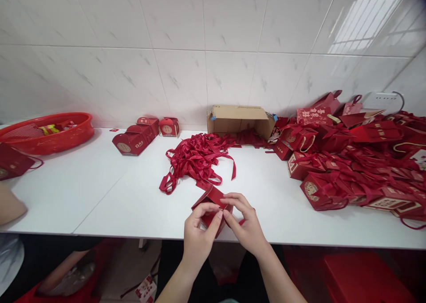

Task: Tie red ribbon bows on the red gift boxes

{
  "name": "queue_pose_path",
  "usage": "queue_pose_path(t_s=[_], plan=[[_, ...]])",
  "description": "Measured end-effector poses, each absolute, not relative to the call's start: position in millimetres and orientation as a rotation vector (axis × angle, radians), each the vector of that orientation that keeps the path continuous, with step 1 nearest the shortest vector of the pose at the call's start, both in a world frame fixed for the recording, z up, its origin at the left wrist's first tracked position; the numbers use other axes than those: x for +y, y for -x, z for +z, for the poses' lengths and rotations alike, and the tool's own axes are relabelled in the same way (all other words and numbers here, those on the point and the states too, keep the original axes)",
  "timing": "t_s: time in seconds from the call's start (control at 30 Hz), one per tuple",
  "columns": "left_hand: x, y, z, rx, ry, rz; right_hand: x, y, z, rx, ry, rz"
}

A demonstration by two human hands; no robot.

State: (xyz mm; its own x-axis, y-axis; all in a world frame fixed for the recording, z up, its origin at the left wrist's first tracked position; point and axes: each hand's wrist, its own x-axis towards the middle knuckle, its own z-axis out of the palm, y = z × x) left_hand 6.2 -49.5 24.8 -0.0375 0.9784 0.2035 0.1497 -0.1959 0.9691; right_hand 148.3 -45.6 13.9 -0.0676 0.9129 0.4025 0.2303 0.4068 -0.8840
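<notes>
A small red paper gift box (213, 198) sits at the front edge of the white table (100, 192), half folded. My left hand (199, 234) grips its near left side with fingers curled round it. My right hand (245, 223) pinches its top flap from the right, thumb and forefinger together. Just beyond the box lies a tangled heap of red ribbons (196, 159).
A big pile of finished red gift boxes (353, 161) fills the right of the table. An open cardboard carton (240, 120) stands by the tiled wall. Three folded boxes (141, 134) and a red plastic basket (46, 132) are at the left. Another person's arm (9, 205) shows far left.
</notes>
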Motion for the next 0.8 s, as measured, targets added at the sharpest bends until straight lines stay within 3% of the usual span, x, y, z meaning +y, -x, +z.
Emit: queue_pose_path(t_s=[0.6,0.8], plan=[[-50,-7,23,1.153,-1.750,1.602,-51,-151,25,-1.596,1.024,0.827],[-29,11,15,1.528,-1.863,1.600,-56,-157,32,-1.466,0.977,0.838]])
